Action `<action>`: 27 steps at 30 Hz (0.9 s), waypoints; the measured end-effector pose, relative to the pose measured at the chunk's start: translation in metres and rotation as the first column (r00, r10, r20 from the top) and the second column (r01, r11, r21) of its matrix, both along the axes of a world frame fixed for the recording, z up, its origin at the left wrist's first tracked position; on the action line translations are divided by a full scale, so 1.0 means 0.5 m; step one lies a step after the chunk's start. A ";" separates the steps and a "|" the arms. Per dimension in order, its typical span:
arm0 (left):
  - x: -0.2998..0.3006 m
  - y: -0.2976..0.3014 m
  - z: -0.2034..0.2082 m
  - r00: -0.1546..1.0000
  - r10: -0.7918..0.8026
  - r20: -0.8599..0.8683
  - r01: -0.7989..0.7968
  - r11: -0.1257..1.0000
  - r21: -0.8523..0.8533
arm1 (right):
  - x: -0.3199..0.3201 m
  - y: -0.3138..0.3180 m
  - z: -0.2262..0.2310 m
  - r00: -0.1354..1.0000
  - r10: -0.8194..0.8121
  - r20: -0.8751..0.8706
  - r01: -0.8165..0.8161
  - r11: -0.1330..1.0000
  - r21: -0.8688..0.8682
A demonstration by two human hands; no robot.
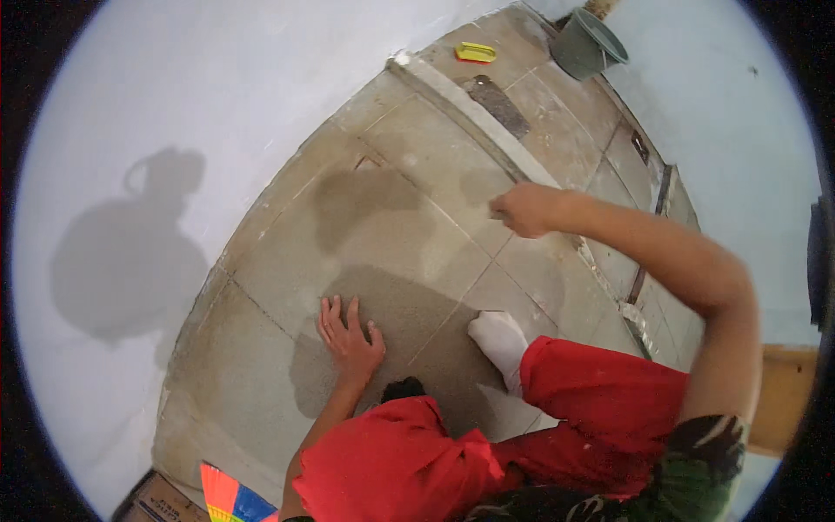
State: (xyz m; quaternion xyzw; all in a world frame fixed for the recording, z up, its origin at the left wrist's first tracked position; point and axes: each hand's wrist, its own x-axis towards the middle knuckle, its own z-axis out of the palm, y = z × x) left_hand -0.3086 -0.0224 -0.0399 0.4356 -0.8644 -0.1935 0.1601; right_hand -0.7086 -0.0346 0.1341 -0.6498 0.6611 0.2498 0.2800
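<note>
My left hand [352, 342] rests on the tiled floor [391, 204] with its fingers spread, left of my bent knee. My right hand [528, 210] is closed in a fist above the tiles, beside the raised ledge [474, 113] that crosses the floor. A small dark bit shows at its fingers, too little to name. Between the hands a white-socked foot [498, 337] stands on the tiles, below my red trouser leg.
Beyond the ledge lie a yellow scrub brush [476, 53], a dark patch [498, 106] and a grey-green bucket [589, 45] against the wall. A multicoloured broom head [235, 496] and a cardboard box [163, 500] sit at the lower left. White walls flank the floor.
</note>
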 end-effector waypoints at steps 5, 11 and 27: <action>0.009 -0.009 0.012 0.982 -0.123 0.145 0.119 0.992 0.039 | -0.052 0.181 0.185 0.973 -0.230 0.008 0.229 0.970 0.077; 0.034 -0.152 0.202 0.789 -0.493 0.367 0.098 0.691 0.716 | -0.049 0.344 -0.008 0.924 -0.359 0.128 0.380 0.895 -0.234; -0.163 -0.094 0.120 0.377 -0.748 0.546 0.387 0.663 0.641 | 0.084 0.161 -0.185 0.889 -0.389 0.239 0.447 0.852 -0.274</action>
